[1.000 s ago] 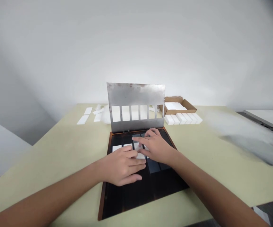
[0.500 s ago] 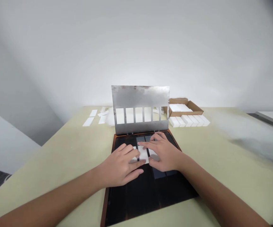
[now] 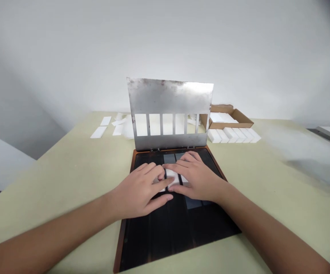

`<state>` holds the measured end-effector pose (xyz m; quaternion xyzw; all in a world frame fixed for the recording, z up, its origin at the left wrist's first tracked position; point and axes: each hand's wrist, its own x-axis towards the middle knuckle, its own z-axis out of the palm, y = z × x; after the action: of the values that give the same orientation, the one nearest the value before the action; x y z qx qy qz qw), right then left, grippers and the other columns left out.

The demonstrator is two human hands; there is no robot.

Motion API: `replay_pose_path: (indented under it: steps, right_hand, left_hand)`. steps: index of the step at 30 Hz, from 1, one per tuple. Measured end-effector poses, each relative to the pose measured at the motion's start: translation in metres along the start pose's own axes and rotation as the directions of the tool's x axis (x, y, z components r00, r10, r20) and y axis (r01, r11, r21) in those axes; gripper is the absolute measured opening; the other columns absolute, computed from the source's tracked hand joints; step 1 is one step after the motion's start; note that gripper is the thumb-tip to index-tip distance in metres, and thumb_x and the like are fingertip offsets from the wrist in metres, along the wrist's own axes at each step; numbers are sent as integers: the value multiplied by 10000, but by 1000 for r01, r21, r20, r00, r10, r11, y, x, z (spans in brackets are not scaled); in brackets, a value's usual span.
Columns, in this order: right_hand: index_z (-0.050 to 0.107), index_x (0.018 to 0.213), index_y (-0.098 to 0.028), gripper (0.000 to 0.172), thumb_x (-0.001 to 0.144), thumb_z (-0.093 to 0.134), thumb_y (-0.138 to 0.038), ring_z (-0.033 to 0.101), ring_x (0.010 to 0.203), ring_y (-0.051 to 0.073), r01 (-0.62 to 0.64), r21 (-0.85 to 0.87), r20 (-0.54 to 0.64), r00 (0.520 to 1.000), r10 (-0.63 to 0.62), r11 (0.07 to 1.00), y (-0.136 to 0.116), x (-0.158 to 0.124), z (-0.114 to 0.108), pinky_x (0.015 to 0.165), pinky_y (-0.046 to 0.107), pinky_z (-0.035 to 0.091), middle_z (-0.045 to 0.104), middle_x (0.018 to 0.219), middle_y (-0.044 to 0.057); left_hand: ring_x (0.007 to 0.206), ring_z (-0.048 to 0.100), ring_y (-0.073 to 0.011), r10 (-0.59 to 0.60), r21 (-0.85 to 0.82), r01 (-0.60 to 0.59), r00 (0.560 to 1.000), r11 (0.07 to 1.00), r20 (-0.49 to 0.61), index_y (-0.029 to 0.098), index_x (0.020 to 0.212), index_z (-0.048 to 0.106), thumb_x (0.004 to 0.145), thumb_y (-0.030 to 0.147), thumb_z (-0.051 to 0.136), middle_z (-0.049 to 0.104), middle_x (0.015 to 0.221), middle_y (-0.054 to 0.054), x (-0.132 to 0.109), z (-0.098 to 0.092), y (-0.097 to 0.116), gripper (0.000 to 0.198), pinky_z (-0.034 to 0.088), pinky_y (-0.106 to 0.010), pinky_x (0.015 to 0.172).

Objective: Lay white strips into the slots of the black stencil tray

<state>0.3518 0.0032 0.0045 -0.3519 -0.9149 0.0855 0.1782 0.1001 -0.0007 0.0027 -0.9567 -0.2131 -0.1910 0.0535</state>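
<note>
Leaning in has lifted the slotted steel plate higher and larger in your view, while your hands have shifted only slightly; your left hand lies open and palm down, its fingertips resting on or just beside the leftmost of three white strips; your right hand is open too, its fingers spread over the middle and right strips; neither hand is closed around anything; the strips lie side by side on the black board, mostly hidden by your fingers, just below the plate's hinged edge; so far, these three are all you can see on the board; more loose white strips lie on the pale table left of the plate; to its right, a row of white blocks sits before a cardboard box holding further white pieces.
</note>
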Motion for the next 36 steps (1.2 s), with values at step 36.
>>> replay_pose_path:
  steps: [36]
  right_hand:
    - [635,1380,-239,487,974,690,-503,534,1057,266,-54,66,-1,999,54,996,1,7,0,1044,456,294,732,1058,49]
  left_hand:
    - [842,467,-228,-147,-35,149,986,988,76,285,1235,709,975,548,626,527,1011,-77,0,2,-2,380,395,-386,770]
